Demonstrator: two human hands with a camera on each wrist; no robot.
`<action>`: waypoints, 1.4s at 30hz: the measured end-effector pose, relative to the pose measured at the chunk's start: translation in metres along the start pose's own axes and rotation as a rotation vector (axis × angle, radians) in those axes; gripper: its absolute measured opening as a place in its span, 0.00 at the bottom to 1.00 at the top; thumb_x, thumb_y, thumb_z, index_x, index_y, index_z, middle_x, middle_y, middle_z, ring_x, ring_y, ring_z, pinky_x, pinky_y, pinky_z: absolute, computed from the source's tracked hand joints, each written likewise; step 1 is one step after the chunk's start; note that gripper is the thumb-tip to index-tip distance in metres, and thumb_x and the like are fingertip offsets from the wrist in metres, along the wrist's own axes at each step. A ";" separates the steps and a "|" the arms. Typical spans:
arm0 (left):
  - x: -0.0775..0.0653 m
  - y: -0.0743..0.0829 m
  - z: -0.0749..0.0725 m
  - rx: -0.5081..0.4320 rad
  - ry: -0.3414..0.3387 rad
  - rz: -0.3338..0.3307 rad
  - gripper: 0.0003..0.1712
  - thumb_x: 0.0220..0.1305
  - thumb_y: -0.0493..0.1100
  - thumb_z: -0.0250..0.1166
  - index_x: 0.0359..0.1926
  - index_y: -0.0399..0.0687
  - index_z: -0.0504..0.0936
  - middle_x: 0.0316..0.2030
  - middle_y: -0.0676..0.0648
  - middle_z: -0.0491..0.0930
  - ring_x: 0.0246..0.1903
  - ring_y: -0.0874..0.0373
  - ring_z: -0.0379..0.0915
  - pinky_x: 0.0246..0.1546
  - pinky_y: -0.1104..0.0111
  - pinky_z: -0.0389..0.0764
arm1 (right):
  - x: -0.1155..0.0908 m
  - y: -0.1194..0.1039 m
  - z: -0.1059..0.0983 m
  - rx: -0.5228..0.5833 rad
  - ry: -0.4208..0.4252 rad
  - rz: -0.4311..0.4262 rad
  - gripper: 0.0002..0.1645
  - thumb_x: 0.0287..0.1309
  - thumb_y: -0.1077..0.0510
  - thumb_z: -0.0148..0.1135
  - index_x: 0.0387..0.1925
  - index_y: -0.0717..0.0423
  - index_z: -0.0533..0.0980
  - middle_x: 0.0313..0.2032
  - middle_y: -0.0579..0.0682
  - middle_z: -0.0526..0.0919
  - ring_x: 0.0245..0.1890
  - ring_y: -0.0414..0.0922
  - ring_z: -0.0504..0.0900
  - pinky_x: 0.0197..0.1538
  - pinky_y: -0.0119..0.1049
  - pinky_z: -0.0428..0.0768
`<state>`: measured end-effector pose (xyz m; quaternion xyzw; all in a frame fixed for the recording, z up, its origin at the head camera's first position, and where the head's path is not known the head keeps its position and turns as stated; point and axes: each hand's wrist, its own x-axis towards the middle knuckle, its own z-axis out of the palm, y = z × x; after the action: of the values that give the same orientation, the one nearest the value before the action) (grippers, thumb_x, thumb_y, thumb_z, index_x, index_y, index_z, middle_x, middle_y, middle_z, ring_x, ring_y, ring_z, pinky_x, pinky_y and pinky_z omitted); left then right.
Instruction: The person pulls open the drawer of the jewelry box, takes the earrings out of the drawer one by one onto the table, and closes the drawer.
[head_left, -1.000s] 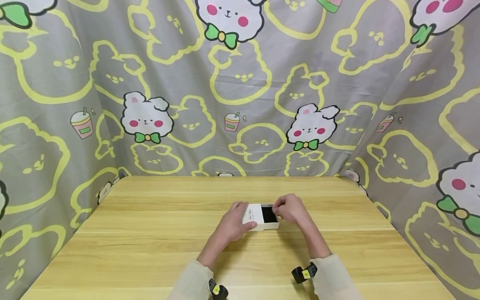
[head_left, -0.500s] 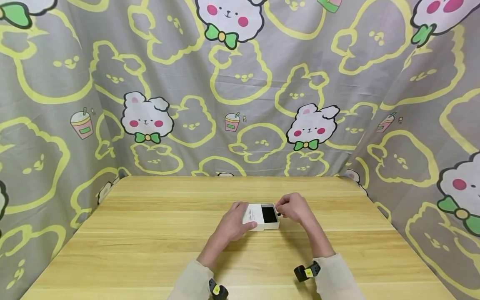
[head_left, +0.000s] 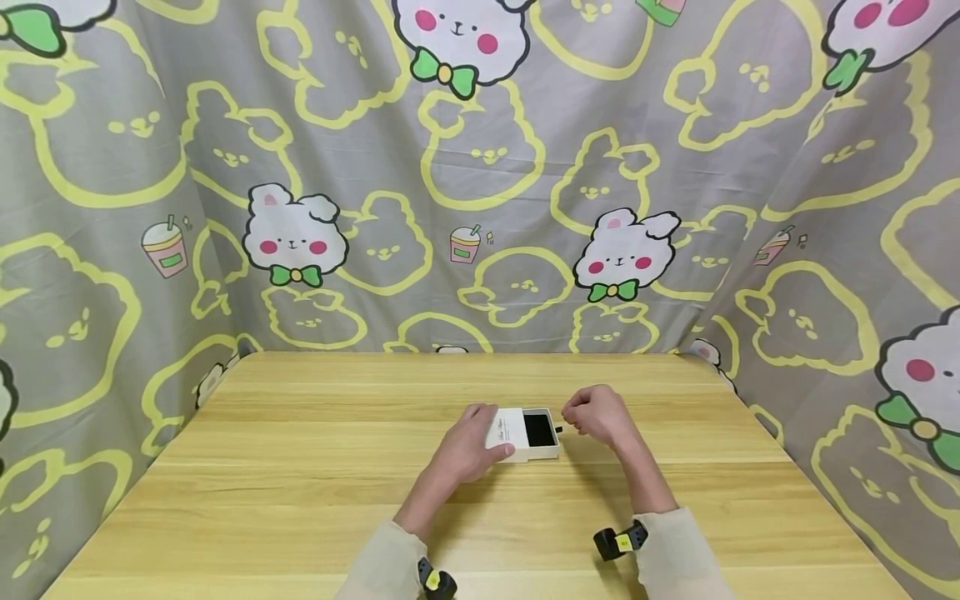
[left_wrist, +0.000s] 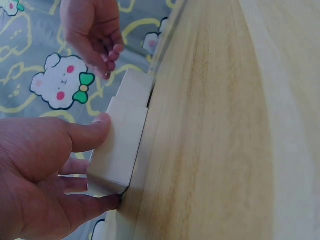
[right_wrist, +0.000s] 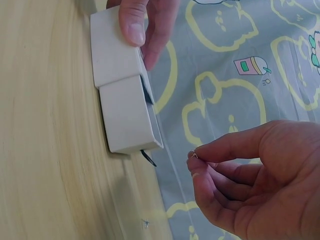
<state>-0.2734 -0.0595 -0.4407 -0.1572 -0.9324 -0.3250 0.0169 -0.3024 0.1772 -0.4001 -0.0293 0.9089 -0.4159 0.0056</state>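
A white sliding-drawer box [head_left: 507, 433] with dark script on its lid lies on the table, its drawer [head_left: 544, 452] pulled out to the right. Black padding [head_left: 538, 430] lines the drawer, and a black ribbon tab [head_left: 559, 430] sticks out of its end. My left hand [head_left: 467, 447] grips the box's outer sleeve, thumb on the near side and fingers around the far end. Just right of the tab, apart from the box, is my right hand [head_left: 598, 413]. Its thumb and index finger pinch a tiny shiny metal piece [right_wrist: 194, 155], mostly hidden by the fingertips.
The wooden table [head_left: 315, 500] reaches back to a grey curtain [head_left: 517, 225] with cartoon rabbits and yellow outlines, which encloses the back and both sides. A black wrist camera [head_left: 438, 582] sits at the left cuff, another black camera [head_left: 611, 543] at the right.
My right hand has drawn back from over the drawer, moving a little to the right and away from the box, uncovering the ribbon tab. The left hand and box have stayed put.
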 end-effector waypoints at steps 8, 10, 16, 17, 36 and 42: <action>-0.001 0.001 0.000 0.003 -0.007 -0.004 0.44 0.64 0.51 0.71 0.72 0.34 0.65 0.69 0.34 0.68 0.66 0.38 0.68 0.68 0.48 0.70 | 0.001 0.006 -0.006 -0.009 -0.003 0.014 0.10 0.54 0.66 0.60 0.35 0.66 0.85 0.23 0.52 0.84 0.25 0.42 0.82 0.31 0.34 0.75; -0.001 0.001 0.000 0.000 -0.009 -0.006 0.44 0.64 0.51 0.71 0.72 0.34 0.65 0.69 0.34 0.67 0.67 0.38 0.68 0.68 0.48 0.70 | 0.001 0.007 -0.007 -0.007 -0.007 0.026 0.09 0.54 0.66 0.60 0.34 0.65 0.84 0.22 0.49 0.82 0.25 0.42 0.81 0.32 0.34 0.74; -0.001 0.001 0.000 -0.002 -0.007 -0.001 0.44 0.64 0.50 0.72 0.72 0.34 0.65 0.69 0.34 0.67 0.66 0.38 0.68 0.68 0.48 0.70 | 0.002 0.012 -0.010 -0.011 -0.007 0.052 0.08 0.53 0.65 0.58 0.31 0.62 0.83 0.22 0.49 0.82 0.26 0.43 0.80 0.33 0.34 0.72; -0.001 0.001 0.000 -0.001 -0.006 0.000 0.44 0.64 0.50 0.72 0.72 0.33 0.66 0.69 0.34 0.68 0.66 0.38 0.68 0.68 0.47 0.70 | 0.002 0.013 -0.011 -0.009 -0.004 0.054 0.08 0.53 0.65 0.58 0.31 0.62 0.84 0.23 0.50 0.82 0.26 0.43 0.80 0.33 0.34 0.73; -0.001 0.000 0.000 -0.001 -0.003 -0.007 0.44 0.64 0.51 0.72 0.72 0.34 0.65 0.69 0.34 0.67 0.66 0.38 0.69 0.67 0.48 0.70 | 0.004 0.034 -0.020 0.023 0.022 0.100 0.10 0.54 0.64 0.60 0.33 0.65 0.84 0.27 0.55 0.86 0.28 0.46 0.84 0.36 0.38 0.82; 0.000 -0.001 0.001 0.004 -0.008 -0.006 0.44 0.64 0.51 0.71 0.72 0.35 0.65 0.70 0.35 0.67 0.67 0.38 0.68 0.68 0.48 0.70 | 0.005 0.038 -0.022 -0.011 0.040 0.094 0.08 0.52 0.63 0.60 0.30 0.64 0.83 0.23 0.51 0.85 0.25 0.43 0.83 0.32 0.34 0.78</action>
<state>-0.2732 -0.0596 -0.4417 -0.1557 -0.9335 -0.3226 0.0126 -0.3103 0.2186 -0.4145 0.0219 0.9115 -0.4106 0.0067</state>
